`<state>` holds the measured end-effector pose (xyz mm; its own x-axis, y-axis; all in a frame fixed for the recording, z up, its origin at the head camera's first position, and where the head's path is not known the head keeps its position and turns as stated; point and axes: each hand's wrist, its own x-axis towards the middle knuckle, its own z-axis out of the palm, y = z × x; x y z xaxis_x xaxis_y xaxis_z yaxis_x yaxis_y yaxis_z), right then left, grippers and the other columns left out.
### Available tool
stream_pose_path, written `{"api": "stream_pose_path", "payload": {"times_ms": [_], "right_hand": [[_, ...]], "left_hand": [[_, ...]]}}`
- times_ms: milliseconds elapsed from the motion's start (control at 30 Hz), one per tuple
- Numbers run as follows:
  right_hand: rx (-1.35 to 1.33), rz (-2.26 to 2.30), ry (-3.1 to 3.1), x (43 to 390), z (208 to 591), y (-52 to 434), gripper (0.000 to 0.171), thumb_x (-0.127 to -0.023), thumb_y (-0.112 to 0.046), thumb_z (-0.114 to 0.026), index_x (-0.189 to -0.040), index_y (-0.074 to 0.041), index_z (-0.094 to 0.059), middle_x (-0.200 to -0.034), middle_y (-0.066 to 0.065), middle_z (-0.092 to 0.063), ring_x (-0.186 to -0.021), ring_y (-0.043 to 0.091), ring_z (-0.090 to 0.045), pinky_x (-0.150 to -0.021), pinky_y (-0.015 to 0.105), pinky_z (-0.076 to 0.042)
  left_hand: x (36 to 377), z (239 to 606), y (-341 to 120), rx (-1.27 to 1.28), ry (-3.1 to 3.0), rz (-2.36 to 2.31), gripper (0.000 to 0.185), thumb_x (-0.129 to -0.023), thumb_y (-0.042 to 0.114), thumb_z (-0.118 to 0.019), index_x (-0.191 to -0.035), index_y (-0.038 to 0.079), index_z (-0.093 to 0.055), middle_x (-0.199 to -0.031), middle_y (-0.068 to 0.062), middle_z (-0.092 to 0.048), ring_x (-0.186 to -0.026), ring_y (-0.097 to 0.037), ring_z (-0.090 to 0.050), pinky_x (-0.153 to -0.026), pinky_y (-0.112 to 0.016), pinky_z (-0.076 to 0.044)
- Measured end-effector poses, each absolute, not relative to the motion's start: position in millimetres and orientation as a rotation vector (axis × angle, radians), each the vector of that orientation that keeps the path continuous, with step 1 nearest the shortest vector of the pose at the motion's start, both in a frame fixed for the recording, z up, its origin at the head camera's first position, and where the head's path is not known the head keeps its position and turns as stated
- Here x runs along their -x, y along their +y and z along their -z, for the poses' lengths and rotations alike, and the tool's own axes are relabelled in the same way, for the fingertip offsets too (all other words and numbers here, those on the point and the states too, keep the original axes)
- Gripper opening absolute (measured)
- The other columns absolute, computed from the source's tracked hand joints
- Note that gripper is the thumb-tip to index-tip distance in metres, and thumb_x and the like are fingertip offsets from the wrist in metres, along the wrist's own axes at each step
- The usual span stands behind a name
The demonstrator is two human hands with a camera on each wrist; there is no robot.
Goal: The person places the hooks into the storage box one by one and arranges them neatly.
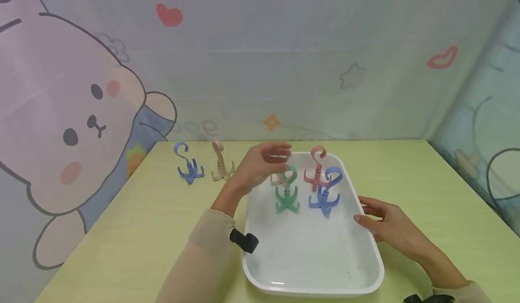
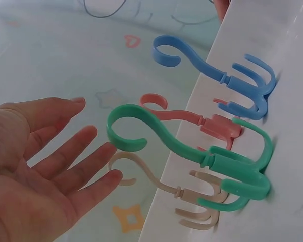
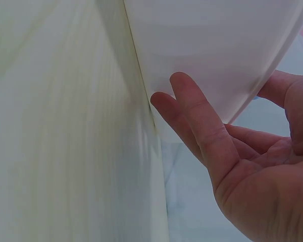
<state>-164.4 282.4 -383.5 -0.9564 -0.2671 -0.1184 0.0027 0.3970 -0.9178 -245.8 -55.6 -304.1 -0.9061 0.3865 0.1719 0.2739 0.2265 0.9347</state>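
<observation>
In a white plastic tray stand several hanging hooks, each with a curved top and prongs below: a green hook, a blue hook, a pink hook and a beige hook. Above the green and beige ones hovers my left hand, fingers extended and holding nothing; the left wrist view shows its palm beside their curved tops. My right hand holds the tray's right side, thumb over the rim. Its fingers lie along the outer wall in the right wrist view.
To the left of the tray, another blue hook and another beige hook stand on the yellow-green table. A printed curtain with a cartoon rabbit hangs behind the table's far edge and along its sides.
</observation>
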Motion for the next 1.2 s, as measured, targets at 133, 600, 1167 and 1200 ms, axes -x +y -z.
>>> {"api": "stream_pose_path", "payload": {"times_ms": [133, 600, 1167, 1200], "right_hand": [[0.229, 1.571, 2.419, 164, 384, 283, 0.073, -0.105, -0.024, -0.068, -0.163, 0.003, -0.032, -0.149, 0.034, -0.054, -0.105, 0.029, -0.077, -0.076, 0.042, -0.067], [0.234, 1.574, 2.424, 164, 385, 283, 0.073, -0.104, -0.022, -0.068, -0.162, 0.004, -0.033, -0.148, 0.035, -0.055, -0.102, 0.028, -0.077, -0.075, 0.043, -0.067], [0.234, 1.569, 2.427, 164, 385, 283, 0.074, -0.105, -0.023, -0.068, -0.163, 0.004, -0.032, -0.149, 0.036, -0.053, -0.104, 0.03, -0.078, -0.076, 0.043, -0.067], [0.237, 1.569, 2.427, 164, 385, 283, 0.074, -0.105, -0.023, -0.068, -0.163, 0.004, -0.032, -0.149, 0.036, -0.053, -0.104, 0.03, -0.078, -0.076, 0.043, -0.067]], "left_hand": [[246, 301, -64, -0.632, 2.378, -1.833, 0.05, -0.096, 0.003, -0.074, -0.144, 0.009, -0.063, -0.145, -0.017, -0.065, -0.134, -0.035, -0.064, -0.111, -0.05, -0.054], [245, 297, -102, -0.603, 2.375, -1.935, 0.048, -0.101, 0.009, -0.071, -0.148, 0.01, -0.06, -0.148, -0.016, -0.063, -0.136, -0.035, -0.061, -0.118, -0.053, -0.046], [244, 308, -131, -0.455, 2.375, -2.026, 0.049, -0.103, 0.013, -0.069, -0.15, 0.01, -0.057, -0.15, -0.018, -0.061, -0.14, -0.035, -0.059, -0.118, -0.05, -0.047], [243, 309, -132, -0.447, 2.375, -2.032, 0.049, -0.103, 0.013, -0.069, -0.15, 0.01, -0.057, -0.15, -0.017, -0.062, -0.139, -0.035, -0.059, -0.118, -0.05, -0.047]]}}
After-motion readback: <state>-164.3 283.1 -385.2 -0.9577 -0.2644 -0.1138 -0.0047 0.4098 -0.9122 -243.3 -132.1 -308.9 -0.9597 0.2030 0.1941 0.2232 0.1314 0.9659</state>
